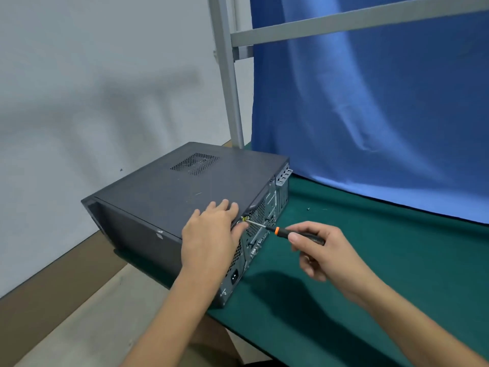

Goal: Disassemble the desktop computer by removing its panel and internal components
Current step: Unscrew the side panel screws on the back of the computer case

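A dark grey desktop computer case (169,192) lies on its side on the green table mat (370,260), its rear ports facing right. My left hand (211,234) rests flat on the side panel near the rear edge, fingers straight, thumb beside a screw (244,219) at the panel's back rim. My right hand (320,250) grips a black screwdriver (280,230) with an orange collar. The thin shaft points left and its tip sits at that screw.
A tiny loose screw (308,209) lies on the mat right of the case. A blue cloth (370,102) hangs behind on a grey metal frame (230,88). The case overhangs the table's left edge, above the floor (79,313) and grey wall.
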